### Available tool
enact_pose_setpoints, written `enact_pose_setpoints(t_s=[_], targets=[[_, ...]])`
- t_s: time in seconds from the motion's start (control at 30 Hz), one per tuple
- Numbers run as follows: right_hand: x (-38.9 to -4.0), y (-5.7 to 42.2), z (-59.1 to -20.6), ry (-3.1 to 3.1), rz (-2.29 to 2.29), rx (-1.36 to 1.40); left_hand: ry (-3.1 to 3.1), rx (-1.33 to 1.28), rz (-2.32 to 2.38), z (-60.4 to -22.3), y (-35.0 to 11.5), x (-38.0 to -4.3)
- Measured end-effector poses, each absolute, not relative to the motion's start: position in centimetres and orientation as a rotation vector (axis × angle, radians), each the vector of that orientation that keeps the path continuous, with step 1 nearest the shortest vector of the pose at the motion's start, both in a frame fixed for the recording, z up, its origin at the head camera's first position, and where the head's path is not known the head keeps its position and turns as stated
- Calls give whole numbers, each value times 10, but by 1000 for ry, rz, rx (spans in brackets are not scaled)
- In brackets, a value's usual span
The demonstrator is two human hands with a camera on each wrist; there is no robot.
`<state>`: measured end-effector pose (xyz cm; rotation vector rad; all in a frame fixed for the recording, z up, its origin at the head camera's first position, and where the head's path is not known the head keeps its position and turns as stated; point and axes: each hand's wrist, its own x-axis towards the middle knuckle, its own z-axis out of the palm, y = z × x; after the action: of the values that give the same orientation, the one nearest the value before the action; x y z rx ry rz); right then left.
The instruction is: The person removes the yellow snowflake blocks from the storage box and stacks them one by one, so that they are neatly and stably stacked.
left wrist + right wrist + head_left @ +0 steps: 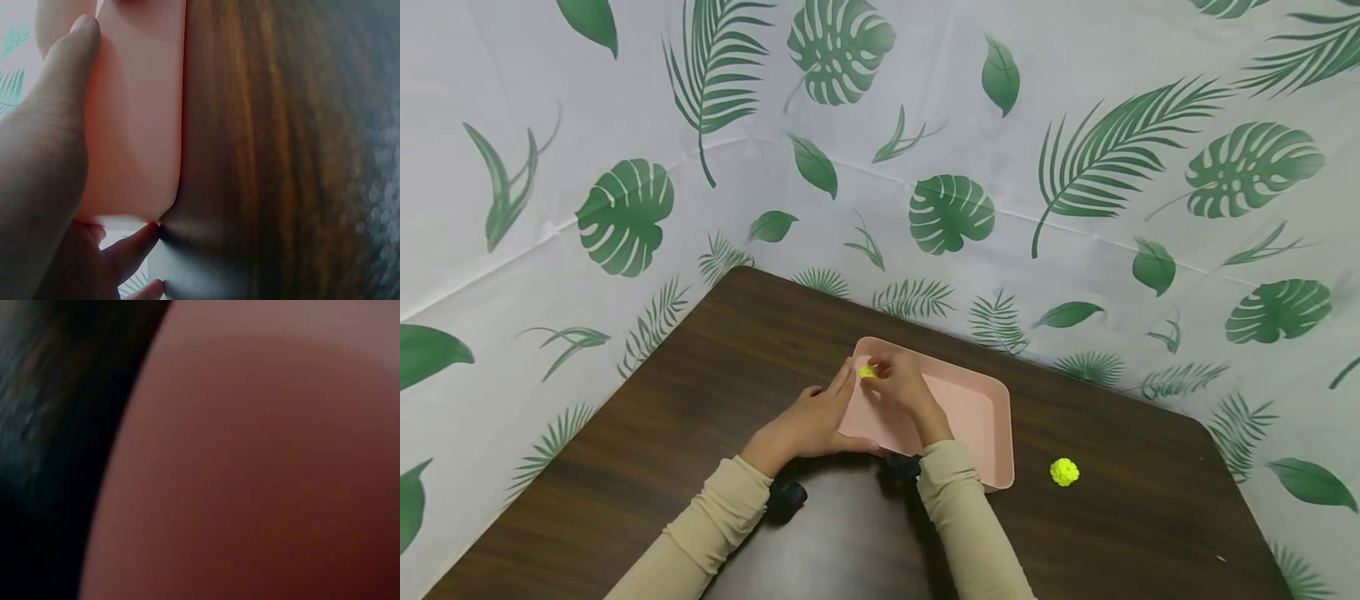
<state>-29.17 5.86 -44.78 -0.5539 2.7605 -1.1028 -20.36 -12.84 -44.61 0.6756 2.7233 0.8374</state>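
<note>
A shallow pink tray lies on the table, its near wall filling much of the left wrist view. Straight fingers of my left hand lie along the tray's left end, and the thumb extends along the near side, so the hand spans that corner. Inside the tray's left part, my right hand pinches a small bright yellow bumpy piece, partly hidden by the fingers. A similar yellow bumpy ball sits on the table right of the tray. Only a blurred pink surface and dark table appear in the right wrist view.
The dark wood table has rounded far corners. White fabric with green leaf prints hangs behind and left of it. A black wrist device is by the left wrist, another by the right.
</note>
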Motion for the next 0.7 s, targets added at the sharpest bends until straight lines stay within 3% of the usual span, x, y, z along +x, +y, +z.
enact_pose_setpoints(t_s=[0.7], targets=[[-294,57,-450,2809,-1072,-553,2723,671,811,-444,-127,-206]])
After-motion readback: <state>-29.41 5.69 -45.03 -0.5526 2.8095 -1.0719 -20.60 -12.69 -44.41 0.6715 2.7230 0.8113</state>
